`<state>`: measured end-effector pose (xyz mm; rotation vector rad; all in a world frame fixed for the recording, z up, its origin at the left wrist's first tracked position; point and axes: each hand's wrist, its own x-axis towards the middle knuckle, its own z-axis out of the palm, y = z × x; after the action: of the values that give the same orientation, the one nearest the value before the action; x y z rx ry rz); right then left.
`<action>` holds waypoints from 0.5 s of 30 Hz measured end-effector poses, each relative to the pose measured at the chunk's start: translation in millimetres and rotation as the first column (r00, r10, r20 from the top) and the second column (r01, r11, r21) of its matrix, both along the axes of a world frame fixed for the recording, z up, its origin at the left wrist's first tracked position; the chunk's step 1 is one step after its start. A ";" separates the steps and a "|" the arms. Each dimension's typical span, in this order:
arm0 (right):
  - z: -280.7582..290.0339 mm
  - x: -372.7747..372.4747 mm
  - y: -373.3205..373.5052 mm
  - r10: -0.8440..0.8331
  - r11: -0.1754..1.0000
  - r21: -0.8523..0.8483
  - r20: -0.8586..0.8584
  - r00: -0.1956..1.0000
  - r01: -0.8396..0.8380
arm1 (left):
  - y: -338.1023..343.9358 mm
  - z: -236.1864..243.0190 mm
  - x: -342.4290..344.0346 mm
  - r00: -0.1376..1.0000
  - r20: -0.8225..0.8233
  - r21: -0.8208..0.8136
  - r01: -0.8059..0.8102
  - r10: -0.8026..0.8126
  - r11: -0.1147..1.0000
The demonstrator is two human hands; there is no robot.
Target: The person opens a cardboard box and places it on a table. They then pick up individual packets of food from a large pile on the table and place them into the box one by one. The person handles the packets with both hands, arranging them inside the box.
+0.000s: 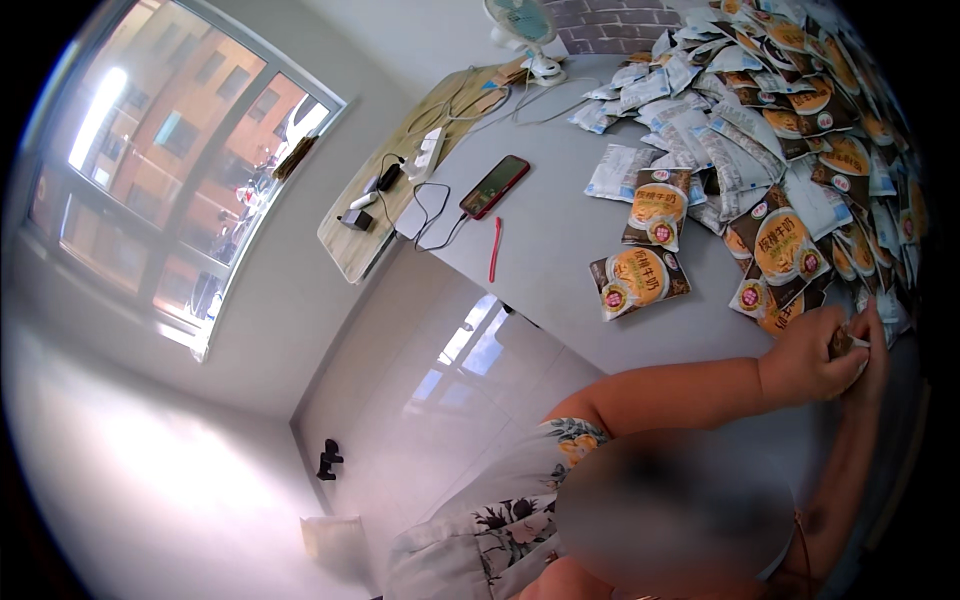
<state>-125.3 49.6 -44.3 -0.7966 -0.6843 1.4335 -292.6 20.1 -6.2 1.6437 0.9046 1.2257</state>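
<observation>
My left hand [805,360] is closed on a small brown-and-white packet [846,342] at the right edge of the grey table [560,300]. My right hand [868,355] is closed around the same packet from the far side, partly hidden behind the left. Just beyond them lies a large heap of pouches [740,140], some white side up, others printed brown and orange. Two orange-and-brown pouches [640,282] lie apart at the heap's left side, one above the other.
A phone [495,188] with a cable, a red strip [495,250] and a white fan [525,30] are on the table. A wooden board [350,250] along the left holds a power strip [428,152] and chargers [388,178]. A window [180,140] is at the left.
</observation>
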 end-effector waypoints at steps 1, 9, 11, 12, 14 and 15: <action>-0.4 4.2 -1.0 0.028 0.999 0.017 0.019 0.999 -0.028 | 2.1 -2.8 1.9 1.000 0.019 0.001 -0.010 0.010 1.000; 19.6 -25.4 -13.5 -0.053 0.997 -0.035 0.213 0.976 0.062 | 22.8 4.4 -2.9 0.943 0.319 -0.380 0.037 0.094 0.924; 10.6 -10.7 -7.5 -0.011 0.994 -0.105 0.119 0.993 0.023 | 19.8 6.1 -3.2 0.969 0.243 -0.330 0.031 0.053 0.944; 10.9 -8.0 -8.1 0.002 0.995 -0.103 0.112 0.994 0.009 | 17.9 4.9 -1.5 0.976 0.212 -0.244 0.014 0.039 0.970; 11.9 -2.5 -10.1 0.025 0.995 -0.098 0.098 0.995 -0.015 | 16.7 3.1 -2.6 0.991 0.137 -0.140 0.032 -0.012 0.990; 8.6 -0.8 -8.9 -0.019 0.995 -0.099 0.133 0.991 0.032 | 17.5 1.8 -5.6 0.994 0.092 -0.124 0.064 -0.052 0.990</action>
<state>-126.2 40.7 -35.6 -0.9828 -0.7039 1.4101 -298.2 37.6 -4.4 1.4930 0.8563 1.1679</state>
